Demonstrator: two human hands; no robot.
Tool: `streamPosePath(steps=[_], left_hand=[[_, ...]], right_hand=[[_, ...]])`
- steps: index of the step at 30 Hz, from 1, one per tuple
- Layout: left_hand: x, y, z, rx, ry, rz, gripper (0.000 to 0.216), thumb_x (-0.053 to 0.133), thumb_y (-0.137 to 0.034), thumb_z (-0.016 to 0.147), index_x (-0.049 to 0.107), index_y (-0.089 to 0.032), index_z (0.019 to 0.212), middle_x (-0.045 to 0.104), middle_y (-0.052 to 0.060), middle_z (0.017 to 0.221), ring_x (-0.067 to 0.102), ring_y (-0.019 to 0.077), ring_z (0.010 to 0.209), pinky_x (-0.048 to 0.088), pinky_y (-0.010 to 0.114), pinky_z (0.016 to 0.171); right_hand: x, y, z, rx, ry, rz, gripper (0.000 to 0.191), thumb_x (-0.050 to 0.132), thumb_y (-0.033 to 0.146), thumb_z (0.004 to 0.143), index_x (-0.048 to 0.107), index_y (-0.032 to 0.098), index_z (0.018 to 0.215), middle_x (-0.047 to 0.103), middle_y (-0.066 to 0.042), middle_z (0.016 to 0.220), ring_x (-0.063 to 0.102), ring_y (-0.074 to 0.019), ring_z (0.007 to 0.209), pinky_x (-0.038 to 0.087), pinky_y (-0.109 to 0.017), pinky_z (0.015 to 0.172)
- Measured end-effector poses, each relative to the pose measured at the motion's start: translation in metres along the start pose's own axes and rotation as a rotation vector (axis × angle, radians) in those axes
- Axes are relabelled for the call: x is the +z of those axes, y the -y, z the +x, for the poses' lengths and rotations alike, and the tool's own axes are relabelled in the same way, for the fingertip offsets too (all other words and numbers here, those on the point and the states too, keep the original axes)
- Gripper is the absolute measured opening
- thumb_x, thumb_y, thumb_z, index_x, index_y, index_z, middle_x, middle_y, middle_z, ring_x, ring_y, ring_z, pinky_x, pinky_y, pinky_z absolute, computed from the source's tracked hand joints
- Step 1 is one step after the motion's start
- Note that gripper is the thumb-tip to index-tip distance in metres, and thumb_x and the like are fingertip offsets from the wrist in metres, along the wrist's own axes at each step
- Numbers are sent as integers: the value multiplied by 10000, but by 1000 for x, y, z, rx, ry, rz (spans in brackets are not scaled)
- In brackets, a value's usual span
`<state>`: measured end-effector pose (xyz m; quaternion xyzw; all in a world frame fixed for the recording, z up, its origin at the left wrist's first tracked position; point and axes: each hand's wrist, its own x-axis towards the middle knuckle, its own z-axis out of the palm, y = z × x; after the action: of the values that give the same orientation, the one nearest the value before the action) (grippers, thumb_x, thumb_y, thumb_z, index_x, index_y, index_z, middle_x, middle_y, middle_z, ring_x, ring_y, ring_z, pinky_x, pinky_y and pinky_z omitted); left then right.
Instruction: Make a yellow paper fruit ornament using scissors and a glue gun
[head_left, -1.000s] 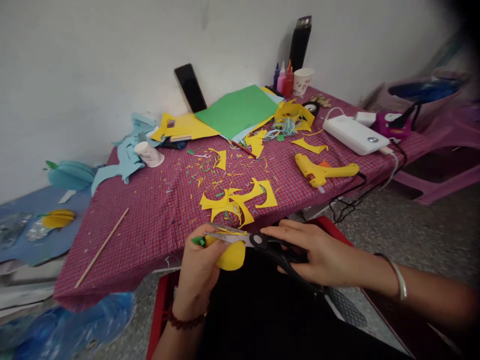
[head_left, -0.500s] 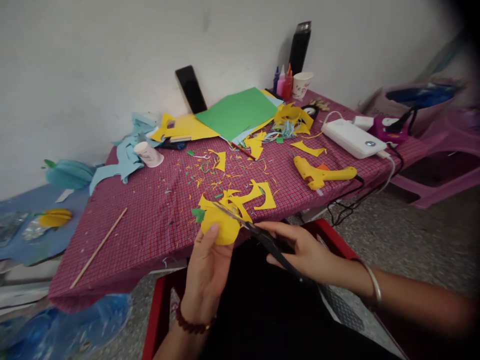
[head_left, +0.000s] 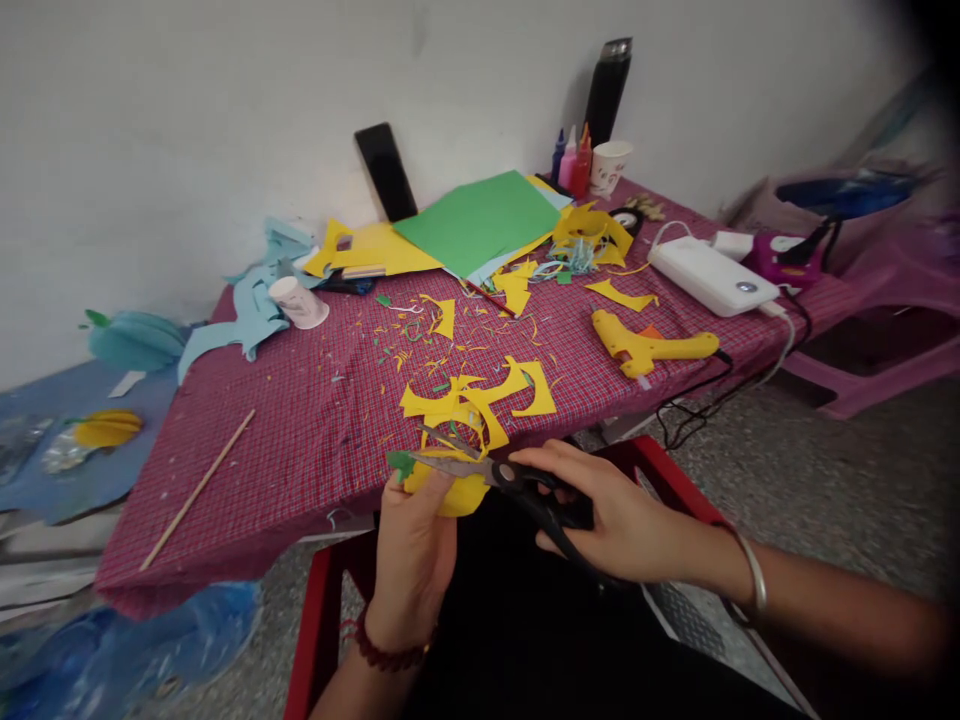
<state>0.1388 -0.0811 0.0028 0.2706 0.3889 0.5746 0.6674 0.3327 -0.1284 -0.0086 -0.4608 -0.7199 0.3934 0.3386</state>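
Observation:
My left hand (head_left: 411, 545) holds a round yellow paper shape (head_left: 457, 494) with a small green leaf at its left tip, just off the near edge of the table. My right hand (head_left: 611, 510) grips black-handled scissors (head_left: 499, 474). Their blades are parted and lie across the top of the yellow shape. A red bead bracelet is on my left wrist and a silver bangle on my right. Yellow paper offcuts (head_left: 480, 400) lie on the cloth just beyond the hands.
The table wears a red checked cloth (head_left: 285, 440). On it are a yellow glue gun (head_left: 649, 345), a white power bank (head_left: 712, 275), green paper (head_left: 480, 215), a wooden stick (head_left: 199, 490), a paper cup (head_left: 298, 303) and glue bottles (head_left: 571, 165). A red stool (head_left: 322, 610) stands below.
My left hand has lowered the yellow shape back toward the table edge. The scissors swung from a steep slant to nearly level across its top.

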Motion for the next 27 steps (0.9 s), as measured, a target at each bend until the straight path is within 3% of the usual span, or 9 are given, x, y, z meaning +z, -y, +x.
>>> streamPosePath(steps=[11,21,27], left_hand=[[4,1,0,-51,-22,-31,286,860,-210,605,733,-206,861,779,24,884,725,161,780,578,259,749],[4,-3,7,-1,-6,45,299,870,-200,577,729,-201,841,770,18,821,731,165,792,573,253,767],[2,-2,9,13,-14,90,224,846,-178,611,720,-185,795,757,13,766,726,168,746,575,266,741]], right_hand=[[1,-5,-3,-98,-64,-28,590,726,277,804,502,233,1349,597,-64,1030,589,-163,820,530,-295,682],[0,-8,-3,-83,-56,25,548,707,276,832,534,205,1347,647,-80,1035,621,-162,830,544,-275,674],[1,-10,0,-4,-2,175,530,725,274,814,546,225,1310,652,-91,1199,642,-215,1038,554,-359,853]])
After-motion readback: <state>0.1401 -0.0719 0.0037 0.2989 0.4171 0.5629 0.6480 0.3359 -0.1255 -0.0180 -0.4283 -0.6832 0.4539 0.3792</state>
